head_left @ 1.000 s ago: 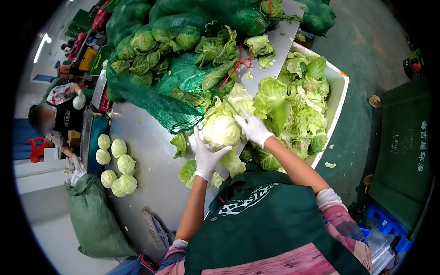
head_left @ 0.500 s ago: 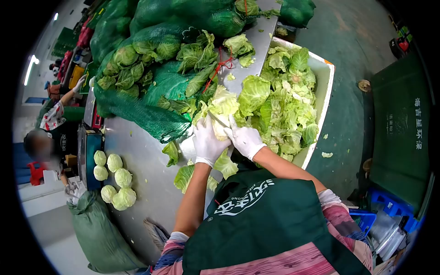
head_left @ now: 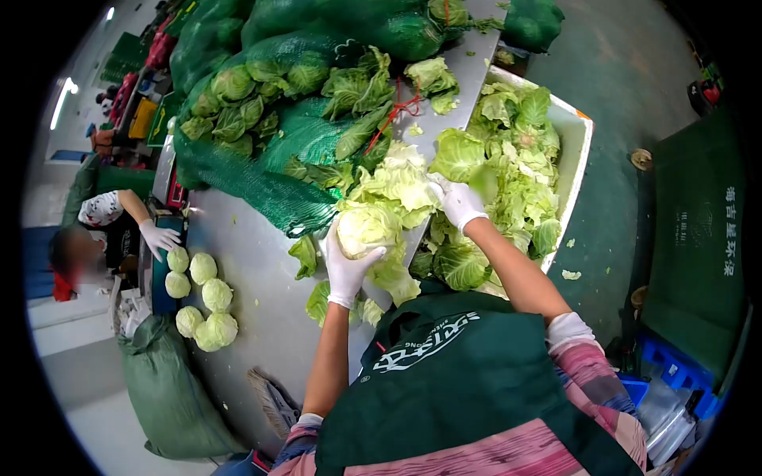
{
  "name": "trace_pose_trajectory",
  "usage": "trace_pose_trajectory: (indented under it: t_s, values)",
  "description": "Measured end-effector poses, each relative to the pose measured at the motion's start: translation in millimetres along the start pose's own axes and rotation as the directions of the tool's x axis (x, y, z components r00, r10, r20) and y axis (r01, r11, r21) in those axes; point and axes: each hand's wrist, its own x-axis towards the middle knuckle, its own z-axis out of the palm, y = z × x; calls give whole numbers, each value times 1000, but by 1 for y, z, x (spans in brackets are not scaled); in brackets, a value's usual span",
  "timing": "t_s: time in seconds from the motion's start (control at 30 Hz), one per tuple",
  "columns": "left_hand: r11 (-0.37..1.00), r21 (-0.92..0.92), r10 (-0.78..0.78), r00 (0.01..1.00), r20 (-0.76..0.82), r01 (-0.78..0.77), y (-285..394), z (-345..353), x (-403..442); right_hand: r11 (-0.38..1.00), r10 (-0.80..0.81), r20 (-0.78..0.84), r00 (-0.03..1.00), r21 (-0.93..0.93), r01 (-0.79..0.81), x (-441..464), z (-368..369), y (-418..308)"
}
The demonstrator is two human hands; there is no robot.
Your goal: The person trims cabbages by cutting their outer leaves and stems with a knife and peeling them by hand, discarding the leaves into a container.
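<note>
My left hand (head_left: pixel 347 268), in a white glove, is wrapped round the lower left side of a pale cabbage head (head_left: pixel 369 228) on the metal table. My right hand (head_left: pixel 458 200), gloved too, has its fingers curled at the right of loose pale leaves (head_left: pixel 401 184) that lie against the cabbage. What the right fingers hold is too small and blurred to make out. A white foam box (head_left: pixel 578 151) heaped with leaves (head_left: pixel 516 170) stands just beyond that hand. Trimmed leaves (head_left: pixel 303 255) lie left of the left hand.
Several trimmed cabbages (head_left: pixel 217 294) sit at the table's left. Green net sacks (head_left: pixel 302 63) with cabbages fill the far side. A co-worker's gloved hand (head_left: pixel 159 238) is near the trimmed cabbages, beside a full green sack (head_left: pixel 171 389). A large green bin (head_left: pixel 690 246) stands right.
My hands have moved apart from above the cabbage, the right one up and right. The cabbage has been turned and shows its rounded side. The co-worker's raised hand has come down toward the trimmed cabbages.
</note>
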Motion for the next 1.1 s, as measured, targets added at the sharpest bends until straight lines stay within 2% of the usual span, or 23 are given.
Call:
trace_pose_trajectory:
  t_s: [0.07, 0.13, 0.17, 0.2, 0.27, 0.33, 0.4, 0.43, 0.47, 0.53, 0.57, 0.67, 0.7, 0.73, 0.77, 0.8, 0.87, 0.9, 0.93, 1.0, 1.03, 1.07, 1.1]
  values:
    - [1000, 8, -11, 1000, -27, 11, -24, -3, 5, 991, 94, 42, 995, -101, -90, -8, -4, -28]
    - [988, 152, 22, 997, -69, -11, -12, 6, 7, 999, -32, -22, 999, -34, 31, -28, -3, -65]
    - [958, 287, 52, 992, -115, -17, 4, 11, 5, 999, -30, 52, 998, -28, 31, -36, -3, -82]
    - [959, 283, 52, 992, -111, -19, 10, 17, 4, 999, -27, 125, 992, -20, 30, -40, -3, -94]
    - [913, 407, 109, 981, -157, -36, 17, 23, 2, 999, -24, 141, 990, -29, 28, -36, 10, -93]
    - [913, 404, 130, 981, -146, -61, 15, 22, 3, 999, -26, 163, 986, -41, 33, -28, 26, -82]
    - [894, 430, 186, 978, -99, -127, 12, 17, 1, 970, -181, 87, 980, 183, 163, -19, 33, -66]
    - [944, 317, 125, 987, -100, -88, 10, 14, 1, 951, -200, 57, 978, 254, 179, -16, 31, -61]
    - [945, 313, 130, 986, -105, -91, 6, 12, 4, 951, -205, 54, 977, 248, 185, -13, 29, -54]
    - [996, 19, 87, 996, -22, -87, -4, 4, 5, 875, -57, 170, 984, 483, -32, -14, 13, -59]
    - [987, 136, 89, 995, -38, -83, -10, 2, 5, 846, -92, 122, 988, 533, 13, -12, 15, -59]
    - [997, 68, 47, 999, -27, -45, -6, 2, 6, 928, -79, 37, 996, 368, 60, 3, 28, -46]
    - [998, -58, 18, 1000, -2, -18, -6, -3, 6, 907, -17, 98, 995, 421, -26, 5, 29, -37]
    - [998, -55, 24, 1000, -1, -24, -8, -7, 7, 875, 43, 162, 986, 469, -115, 5, 27, -28]
    - [990, -139, -26, 1000, 13, 27, -13, -12, 8, 947, 27, 145, 989, 312, -72, 6, 27, -20]
    - [972, -221, -75, 997, 32, 81, -16, -16, 9, 946, 28, 145, 989, 316, -73, 5, 29, -15]
    - [968, -220, -116, 992, 42, 123, -22, -24, 9, 955, 130, 81, 988, 259, -146, 3, 36, -7]
    - [872, -427, -227, 971, 76, 237, -24, -26, 8, 976, 78, -28, 997, 206, -71, 4, 41, -1]
    - [720, -606, -325, 936, 137, 339, -28, -29, 5, 975, 77, -28, 997, 209, -69, 6, 44, 7]
    - [672, -642, -292, 929, 229, 369, -31, -32, -5, 989, 98, -118, 988, 120, -83, 11, 41, 24]
    - [493, -769, -310, 908, 283, 408, -22, -30, -10, 995, 101, -116, 988, 13, -100, 12, 29, 29]
    - [287, -856, -318, 886, 338, 430, -17, -28, -14, 988, 157, -113, 981, 9, -157, 18, 22, 44]
    - [257, -851, -345, 866, 361, 458, -21, -28, -16, 965, 258, -117, 959, -20, -262, 15, -1, 41]
